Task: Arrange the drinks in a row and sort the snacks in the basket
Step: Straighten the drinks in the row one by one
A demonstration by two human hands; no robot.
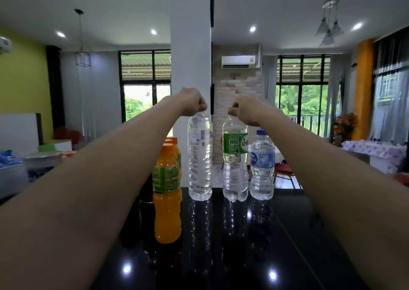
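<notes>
Two tall water bottles stand at the far edge of a glossy black table (221,245). My left hand (192,101) grips the cap of the clear water bottle (199,157). My right hand (244,110) grips the green cap of the green-labelled water bottle (235,157). A shorter blue-capped water bottle (262,165) stands just right of that one. To the left, an orange juice bottle (167,192) stands nearer to me, with another orange bottle (174,143) behind it and a dark bottle (146,190) partly hidden by my left forearm.
A white pillar (190,46) rises behind the bottles. Grey tubs (13,174) stand at the left, and a red chair (285,172) and a cloth-covered table (376,150) stand beyond the right side. No basket or snacks are in view.
</notes>
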